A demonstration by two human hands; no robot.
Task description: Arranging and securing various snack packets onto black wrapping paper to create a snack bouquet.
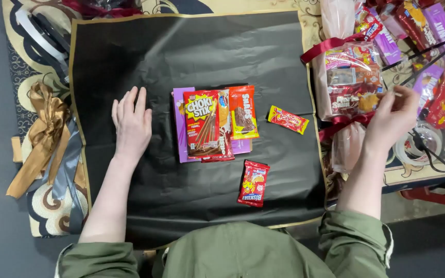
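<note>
The left hand (pixel 131 123) lies flat and open on one black sheet (pixel 191 51), holding nothing — just beside it sits one stack of snack packs (pixel 213 123). The right hand (pixel 393 116), fingers pinched, touches one wrapped gift bundle (pixel 347 82) with two red ribbons. Two small red packets (pixel 288 119) lie apart on the sheet — one right of the stack, one below.

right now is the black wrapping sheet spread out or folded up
Spread out. The black sheet lies flat and open, snack packets stacked at its middle, and the left hand rests palm down on it.
</note>
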